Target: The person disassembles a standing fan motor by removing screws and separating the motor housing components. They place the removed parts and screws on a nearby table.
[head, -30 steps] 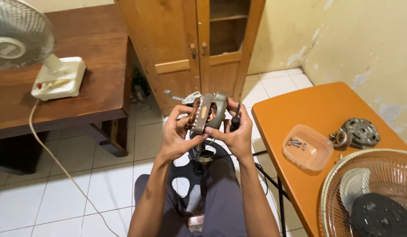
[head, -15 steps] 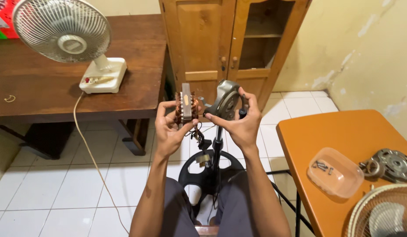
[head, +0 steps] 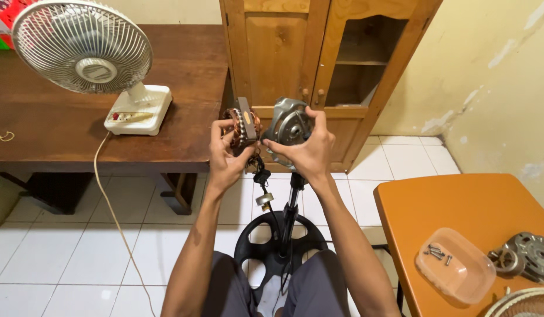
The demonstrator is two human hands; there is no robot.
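My left hand [head: 225, 159] grips a fan motor stator [head: 242, 126] with copper windings, held upright at chest height. My right hand [head: 307, 151] holds the grey metal motor housing [head: 288, 126] right beside it, a small gap between the two parts. Thin wires and a small part [head: 263, 199] hang down from them. Below stands the black fan pole [head: 290, 214] on its round black base [head: 278, 243], between my knees.
A white desk fan [head: 87, 58] sits on the brown wooden table [head: 55, 132] at left, its cord [head: 116, 223] trailing to the tiled floor. A wooden cabinet [head: 319, 64] is ahead. The orange table [head: 459, 211] at right carries a clear plastic lid with screws [head: 453, 264] and metal motor parts [head: 527, 255].
The view has tilted up and left, with the desk fan now more in frame. My hands have pulled the stator and the housing slightly apart and hold them a little lower.
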